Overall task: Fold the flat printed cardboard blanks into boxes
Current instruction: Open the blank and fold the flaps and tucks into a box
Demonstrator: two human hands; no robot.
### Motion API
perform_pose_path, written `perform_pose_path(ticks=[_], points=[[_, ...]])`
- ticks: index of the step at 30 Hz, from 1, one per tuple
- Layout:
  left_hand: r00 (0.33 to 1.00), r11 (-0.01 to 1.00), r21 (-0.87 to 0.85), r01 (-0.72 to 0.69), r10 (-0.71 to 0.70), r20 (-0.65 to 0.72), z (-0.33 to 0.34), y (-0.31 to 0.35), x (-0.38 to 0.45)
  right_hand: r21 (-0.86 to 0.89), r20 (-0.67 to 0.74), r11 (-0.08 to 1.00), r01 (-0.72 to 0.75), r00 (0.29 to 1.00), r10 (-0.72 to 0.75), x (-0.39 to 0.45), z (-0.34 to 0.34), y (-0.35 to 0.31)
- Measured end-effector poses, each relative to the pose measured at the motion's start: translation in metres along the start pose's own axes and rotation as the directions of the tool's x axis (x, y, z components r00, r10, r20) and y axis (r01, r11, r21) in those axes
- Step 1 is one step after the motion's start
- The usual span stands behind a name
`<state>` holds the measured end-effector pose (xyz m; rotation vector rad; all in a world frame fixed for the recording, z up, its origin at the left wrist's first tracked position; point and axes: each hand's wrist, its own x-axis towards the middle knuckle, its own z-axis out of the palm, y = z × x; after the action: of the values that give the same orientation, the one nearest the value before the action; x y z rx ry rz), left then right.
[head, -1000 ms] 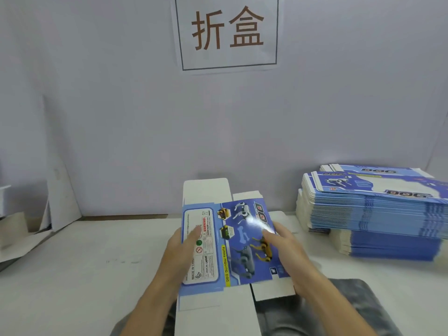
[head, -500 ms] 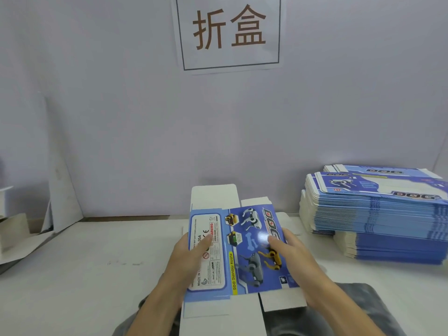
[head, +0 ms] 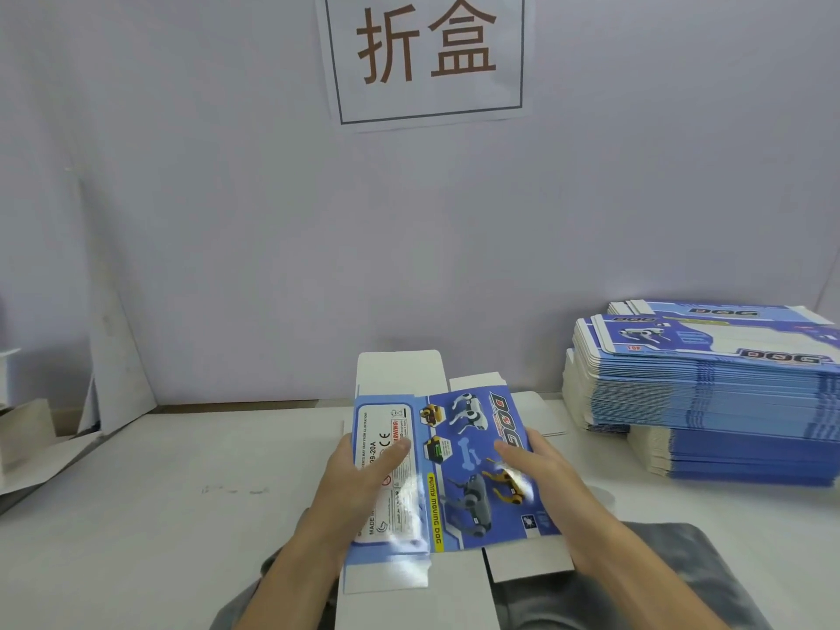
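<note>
Both hands grasp one blue printed box blank [head: 459, 466] above the white table's [head: 159, 502] near edge: left hand [head: 359, 475] with thumb on its white label panel, right hand [head: 545, 475] on the dog picture. Stacked flat blanks [head: 709, 393] sit far right.

Wall sign [head: 429, 56], white table [head: 159, 502]

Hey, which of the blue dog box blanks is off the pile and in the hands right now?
The single blank at the centre, gripped by the left hand and right hand; all others lie in the stack at right.
</note>
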<state>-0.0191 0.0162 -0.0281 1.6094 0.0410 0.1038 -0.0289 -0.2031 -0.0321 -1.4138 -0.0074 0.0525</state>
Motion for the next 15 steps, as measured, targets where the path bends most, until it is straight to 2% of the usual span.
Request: perform_pose_path(ticks=[5, 6, 9, 15], points=[[1.0, 0.997, -0.078, 0.017, -0.015, 0.024, 0.016, 0.003, -0.006, 0.18, 0.109, 0.981, -0.075, 0.992, 0.056, -0.004, 0.01, 0.001], [1.0, 0.996, -0.088, 0.018, -0.016, 0.023, 0.017, 0.003, -0.006, 0.176, 0.095, 0.983, -0.061, 0.994, 0.044, -0.003, 0.01, 0.001], [1.0, 0.998, -0.068, 0.001, -0.001, 0.007, 0.011, 0.007, -0.007, -0.021, -0.022, 0.999, 0.035, 0.999, -0.036, 0.001, -0.004, -0.005], [1.0, 1.0, -0.021, -0.002, 0.002, 0.002, 0.007, 0.011, -0.007, -0.149, -0.021, 0.988, 0.042, 0.999, -0.046, 0.004, -0.008, 0.002]])
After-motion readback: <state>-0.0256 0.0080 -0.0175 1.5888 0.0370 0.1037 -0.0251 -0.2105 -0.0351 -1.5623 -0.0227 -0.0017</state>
